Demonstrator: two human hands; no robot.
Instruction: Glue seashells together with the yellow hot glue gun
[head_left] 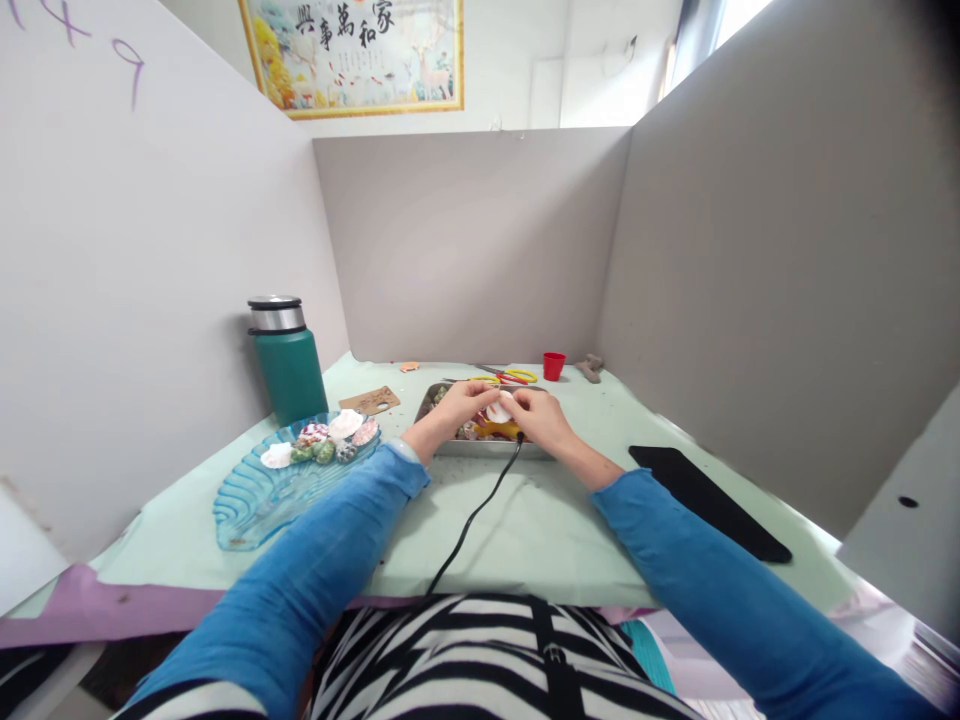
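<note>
Both of my hands meet over a metal tray (480,450) in the middle of the table. Between them is a white shell (498,409). My left hand (466,402) pinches at its upper left side, while the fingers of my right hand (536,412) close on its right side. Below the hands, the tray holds shells and a yellow tool (496,430) with a black cord (480,510) running toward my body. To the left, a blue shell-shaped glass plate (262,500) carries several shells (346,424), white, pinkish and green-speckled.
A green bottle (289,370) stands at the left wall. Scissors (517,377), a red cup (553,366) and a grey-brown object (590,368) lie at the back. Brown card (369,401) lies behind the plate; a black flat slab (705,503) is at right. Partitions enclose three sides.
</note>
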